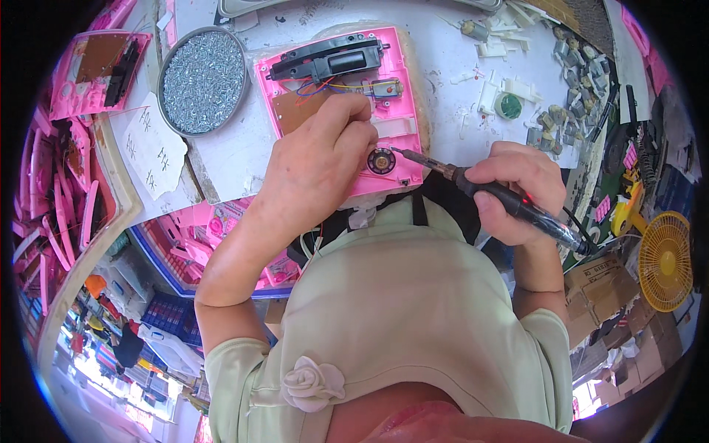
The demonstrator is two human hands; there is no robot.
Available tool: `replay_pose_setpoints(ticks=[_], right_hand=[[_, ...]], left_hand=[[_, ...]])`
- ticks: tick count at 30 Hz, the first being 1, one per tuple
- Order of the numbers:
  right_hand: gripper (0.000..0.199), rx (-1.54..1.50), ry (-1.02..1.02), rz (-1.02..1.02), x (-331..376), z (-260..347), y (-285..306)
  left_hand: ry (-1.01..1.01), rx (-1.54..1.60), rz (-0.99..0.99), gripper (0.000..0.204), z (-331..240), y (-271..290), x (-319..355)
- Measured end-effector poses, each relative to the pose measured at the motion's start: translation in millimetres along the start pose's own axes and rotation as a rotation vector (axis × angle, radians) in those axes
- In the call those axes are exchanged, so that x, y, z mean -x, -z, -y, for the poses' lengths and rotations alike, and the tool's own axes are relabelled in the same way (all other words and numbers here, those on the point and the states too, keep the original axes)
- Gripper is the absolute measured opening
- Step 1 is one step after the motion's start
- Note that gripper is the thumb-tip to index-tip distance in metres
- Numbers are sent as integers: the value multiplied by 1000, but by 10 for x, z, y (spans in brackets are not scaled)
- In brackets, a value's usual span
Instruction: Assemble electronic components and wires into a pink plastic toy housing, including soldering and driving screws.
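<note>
At left of the frame we see a white handwritten paper label (pixel 153 150); at lower right, brown cardboard boxes (pixel 600 289) stacked.

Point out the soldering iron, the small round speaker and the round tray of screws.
soldering iron (pixel 509 201): head view, on its black handle.
small round speaker (pixel 381 160): head view, on its dark centre.
round tray of screws (pixel 203 81): head view, on the heap of screws inside the rim.

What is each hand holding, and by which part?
Right hand grips the soldering iron by its black handle. Left hand presses on the pink housing.
</note>
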State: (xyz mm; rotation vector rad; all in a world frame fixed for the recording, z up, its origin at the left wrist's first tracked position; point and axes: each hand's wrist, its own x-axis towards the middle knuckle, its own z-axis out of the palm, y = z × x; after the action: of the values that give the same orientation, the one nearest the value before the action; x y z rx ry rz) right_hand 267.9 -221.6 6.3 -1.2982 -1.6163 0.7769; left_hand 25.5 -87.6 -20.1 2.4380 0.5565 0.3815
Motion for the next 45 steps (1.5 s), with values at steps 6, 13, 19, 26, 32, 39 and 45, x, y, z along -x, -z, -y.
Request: replay_pose_setpoints(ticks=[6, 13, 19, 26, 32, 39, 45], right_hand=[[25, 13, -7, -28, 19, 1, 5], [25, 10, -7, -9, 8, 6, 36], [24, -14, 6, -1, 9, -46, -34], [20, -8, 22, -49, 18, -86, -117], [21, 35, 24, -15, -5, -90, -106], [20, 30, 3, -10, -35, -73, -116], [20, 43, 77, -22, -21, -108, -142]], left_hand=[[-40, 49, -31, 25, 23, 7, -5], [-43, 105, -24, 23, 24, 31, -16], [-24, 70, 114, 23, 0, 137, -91], [-62, 62, 210, 24, 38, 188, -146], [-78, 65, 234, 25, 58, 202, -161], [-96, 51, 229, 25, 67, 208, -158], [-109, 46, 221, 25, 72, 202, -154]])
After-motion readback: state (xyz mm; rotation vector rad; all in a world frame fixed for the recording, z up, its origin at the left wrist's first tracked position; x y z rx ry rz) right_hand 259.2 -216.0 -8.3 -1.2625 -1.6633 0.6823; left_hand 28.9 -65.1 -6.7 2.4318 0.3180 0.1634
